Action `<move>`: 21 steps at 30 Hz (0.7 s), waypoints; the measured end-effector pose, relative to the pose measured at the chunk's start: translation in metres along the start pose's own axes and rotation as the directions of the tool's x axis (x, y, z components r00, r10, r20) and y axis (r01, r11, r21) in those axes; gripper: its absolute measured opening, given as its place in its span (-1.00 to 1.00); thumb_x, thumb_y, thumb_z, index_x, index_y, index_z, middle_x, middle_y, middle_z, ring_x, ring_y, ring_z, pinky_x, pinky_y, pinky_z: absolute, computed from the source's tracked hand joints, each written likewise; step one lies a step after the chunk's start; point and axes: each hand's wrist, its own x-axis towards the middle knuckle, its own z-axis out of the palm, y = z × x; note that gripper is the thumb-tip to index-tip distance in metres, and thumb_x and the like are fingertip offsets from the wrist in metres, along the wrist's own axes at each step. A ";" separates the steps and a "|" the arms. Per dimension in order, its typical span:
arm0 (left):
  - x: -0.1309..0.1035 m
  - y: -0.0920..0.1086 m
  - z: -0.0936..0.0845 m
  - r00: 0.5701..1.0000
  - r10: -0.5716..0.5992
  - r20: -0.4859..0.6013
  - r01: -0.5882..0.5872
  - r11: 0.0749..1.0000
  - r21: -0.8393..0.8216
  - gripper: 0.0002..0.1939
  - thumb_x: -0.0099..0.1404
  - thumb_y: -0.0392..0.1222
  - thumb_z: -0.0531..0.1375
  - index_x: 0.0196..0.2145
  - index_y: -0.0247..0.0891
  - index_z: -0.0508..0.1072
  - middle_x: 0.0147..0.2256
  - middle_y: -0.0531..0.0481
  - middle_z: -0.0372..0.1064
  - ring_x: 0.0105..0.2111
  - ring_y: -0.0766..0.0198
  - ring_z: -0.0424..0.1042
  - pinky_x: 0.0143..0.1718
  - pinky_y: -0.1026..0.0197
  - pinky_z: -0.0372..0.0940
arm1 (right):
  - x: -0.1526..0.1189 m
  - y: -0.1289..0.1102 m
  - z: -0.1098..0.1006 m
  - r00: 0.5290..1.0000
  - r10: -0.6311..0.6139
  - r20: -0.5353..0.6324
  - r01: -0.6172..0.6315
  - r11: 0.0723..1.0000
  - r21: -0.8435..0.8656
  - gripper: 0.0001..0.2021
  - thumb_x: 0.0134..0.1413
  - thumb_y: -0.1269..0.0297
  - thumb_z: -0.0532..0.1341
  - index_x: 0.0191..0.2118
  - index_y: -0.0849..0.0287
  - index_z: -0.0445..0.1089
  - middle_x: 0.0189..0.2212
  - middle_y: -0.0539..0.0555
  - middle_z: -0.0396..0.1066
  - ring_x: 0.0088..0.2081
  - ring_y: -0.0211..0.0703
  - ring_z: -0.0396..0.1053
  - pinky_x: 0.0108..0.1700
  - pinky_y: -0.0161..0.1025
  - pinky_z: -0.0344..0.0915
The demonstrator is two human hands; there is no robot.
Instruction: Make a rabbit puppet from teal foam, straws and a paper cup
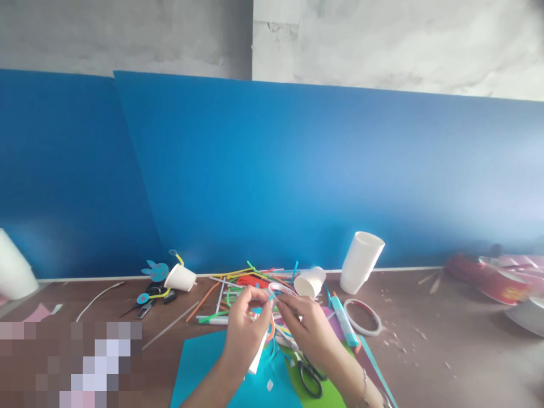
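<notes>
Close together over the middle of the table are my left hand (249,320) and my right hand (304,320). The fingers of both are pinched around a small blue piece (272,296), whose shape is too small to make out. A pale loop (278,287) shows just behind the fingertips. Below them lie a blue sheet (199,362), a green sheet (335,396) and scissors with black handles (310,381). A white strip (256,360) stands out beside my left hand.
Colourful straws (216,309) lie behind the hands. A white cup (309,281), a taller cup stack (361,262) and a white ring (362,317) are to the right. A cup with blue rabbit cutouts (181,277) is at left. A blue panel (272,170) stands behind the table.
</notes>
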 end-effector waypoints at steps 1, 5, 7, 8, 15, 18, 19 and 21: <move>0.000 -0.001 0.000 1.000 0.005 -0.010 -0.005 0.999 0.035 -0.91 0.18 -0.21 0.14 -0.46 -0.21 0.29 -0.43 0.04 0.35 -0.38 0.24 0.39 -0.29 0.21 0.29 | 0.000 -0.001 0.002 1.000 -0.011 -0.020 0.011 1.000 -0.016 -0.72 0.21 0.31 0.03 -0.38 0.16 0.48 -0.54 0.04 0.45 -0.47 -0.19 0.36 -0.38 -0.31 0.22; -0.002 -0.001 0.000 0.997 0.070 -0.014 -0.068 0.990 0.124 -0.91 0.17 -0.26 0.15 -0.48 -0.21 0.30 -0.44 0.04 0.37 -0.40 0.26 0.38 -0.33 0.24 0.28 | -0.002 -0.002 0.006 0.996 -0.020 -0.086 0.015 0.998 -0.056 -0.72 0.14 0.35 0.07 -0.47 0.16 0.49 -0.58 0.02 0.45 -0.47 -0.20 0.35 -0.34 -0.30 0.22; -0.003 -0.001 0.000 0.991 0.131 -0.004 -0.130 0.983 0.131 -0.90 0.18 -0.30 0.15 -0.48 -0.21 0.30 -0.44 0.05 0.38 -0.39 0.27 0.39 -0.32 0.25 0.28 | -0.002 -0.002 0.007 0.994 0.002 -0.108 -0.007 0.999 -0.044 -0.72 0.11 0.36 0.08 -0.51 0.17 0.48 -0.61 0.01 0.42 -0.49 -0.22 0.32 -0.34 -0.29 0.20; -0.003 -0.001 0.001 0.986 0.168 0.001 -0.166 0.977 0.134 -0.89 0.18 -0.32 0.15 -0.48 -0.21 0.29 -0.44 0.05 0.39 -0.37 0.27 0.40 -0.30 0.26 0.28 | -0.003 -0.002 0.007 0.993 0.018 -0.115 -0.021 0.999 -0.028 -0.72 0.09 0.36 0.08 -0.53 0.18 0.48 -0.63 0.00 0.40 -0.50 -0.23 0.30 -0.35 -0.30 0.20; -0.008 -0.001 -0.003 0.853 0.520 0.046 -0.520 0.837 0.167 -0.79 0.20 -0.48 0.09 -0.40 -0.18 0.22 -0.34 0.06 0.35 -0.30 0.30 0.36 -0.24 0.22 0.25 | -0.004 -0.009 0.013 0.952 0.291 -0.096 -0.239 0.901 0.361 -0.72 -0.07 0.31 0.12 -0.71 0.21 0.33 -0.75 -0.07 0.14 -0.60 -0.31 0.04 -0.54 -0.33 0.00; -0.010 0.003 -0.006 0.779 0.622 0.073 -0.626 0.766 0.148 -0.75 0.18 -0.54 0.08 -0.36 -0.19 0.20 -0.34 0.03 0.31 -0.31 0.29 0.32 -0.26 0.20 0.24 | -0.005 -0.016 0.015 0.917 0.398 0.037 -0.348 0.749 0.563 -0.69 -0.10 0.27 0.13 -0.76 0.20 0.22 -0.77 -0.09 0.05 -0.61 -0.33 -0.03 -0.54 -0.33 -0.04; -0.010 0.005 -0.007 0.764 0.640 0.078 -0.644 0.751 0.147 -0.74 0.17 -0.56 0.08 -0.35 -0.19 0.20 -0.34 0.02 0.31 -0.32 0.29 0.31 -0.27 0.19 0.24 | -0.006 -0.018 0.015 0.905 0.419 0.073 -0.374 0.701 0.608 -0.69 -0.11 0.27 0.12 -0.77 0.20 0.20 -0.77 -0.09 0.04 -0.61 -0.34 -0.02 -0.54 -0.33 -0.04; -0.010 0.009 -0.009 0.750 0.656 0.088 -0.661 0.737 0.142 -0.72 0.17 -0.57 0.07 -0.35 -0.19 0.20 -0.36 0.03 0.30 -0.34 0.29 0.29 -0.29 0.19 0.23 | -0.006 -0.022 0.013 0.897 0.428 0.110 -0.394 0.659 0.640 -0.67 -0.09 0.27 0.10 -0.78 0.20 0.18 -0.77 -0.08 0.05 -0.62 -0.34 -0.01 -0.54 -0.33 -0.03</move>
